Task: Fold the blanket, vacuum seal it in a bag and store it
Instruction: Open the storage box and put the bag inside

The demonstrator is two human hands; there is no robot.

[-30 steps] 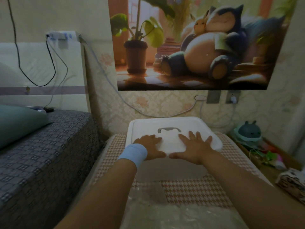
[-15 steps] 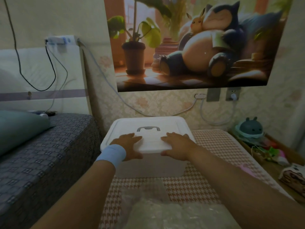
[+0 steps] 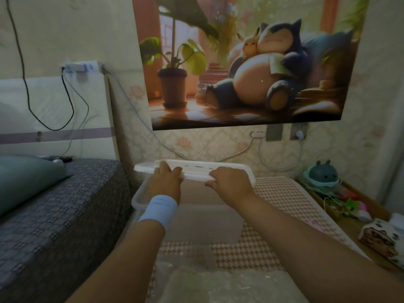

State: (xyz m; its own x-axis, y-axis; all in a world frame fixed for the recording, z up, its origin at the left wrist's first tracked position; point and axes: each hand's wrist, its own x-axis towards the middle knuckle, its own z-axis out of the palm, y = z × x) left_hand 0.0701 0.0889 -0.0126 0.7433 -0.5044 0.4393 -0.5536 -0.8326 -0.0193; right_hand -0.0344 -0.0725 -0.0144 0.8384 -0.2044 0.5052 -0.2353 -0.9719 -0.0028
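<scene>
A white storage box point(image 3: 203, 224) stands on the houndstooth pad point(image 3: 282, 197) in front of me. Its white lid point(image 3: 196, 168) is raised off the box and nearly level. My left hand point(image 3: 167, 182), with a blue wristband, grips the lid's near edge on the left. My right hand point(image 3: 228, 182) grips the same edge on the right. The clear vacuum bag with the folded blanket point(image 3: 220, 285) lies at the bottom of the view, just before the box. The inside of the box is hidden behind my arms.
A bed with a dark patterned cover point(image 3: 61, 215) and a green pillow point(image 3: 24, 180) runs along the left. A wooden side table point(image 3: 341, 206) with toys and a tissue box point(image 3: 380, 239) stands at the right. Cables hang on the wall behind the box.
The box slid left toward the bed. Both hands went from lying flat on the closed lid to gripping its near edge, and the lid has come up off the box.
</scene>
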